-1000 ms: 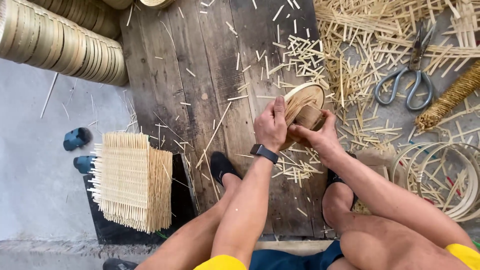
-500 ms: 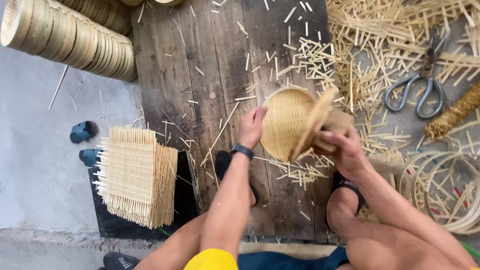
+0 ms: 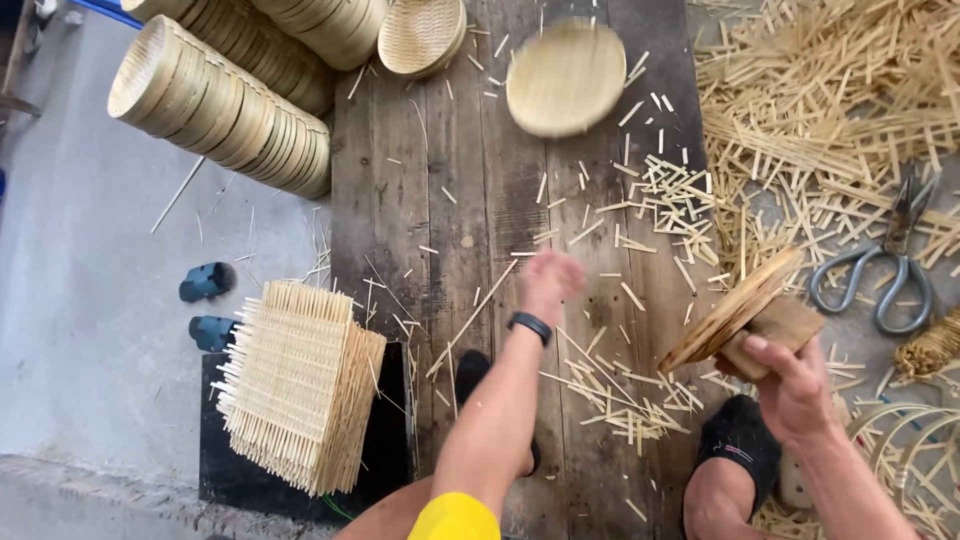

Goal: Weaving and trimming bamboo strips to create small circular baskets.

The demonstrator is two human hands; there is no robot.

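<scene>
My left hand [image 3: 549,280] is stretched forward over the wooden boards, blurred, fingers loose and holding nothing. A round woven bamboo tray [image 3: 566,77] is blurred in the air or on the boards farther ahead, apart from that hand. My right hand [image 3: 790,385] grips a wooden block with a round disc-shaped mould [image 3: 735,310] on it, tilted on edge. A black wristband is on my left wrist.
Rows of stacked round bamboo trays [image 3: 225,105] lie at the upper left. A stack of square woven mats [image 3: 300,385] sits on a black base at the left. Scissors [image 3: 885,270] lie among bamboo offcuts at the right. Bamboo hoops [image 3: 915,450] are at the lower right.
The woven tray has left the mould and my left hand and now lies far ahead near the stacks. My left hand swung forward; my right hand drew the mould to the right.
</scene>
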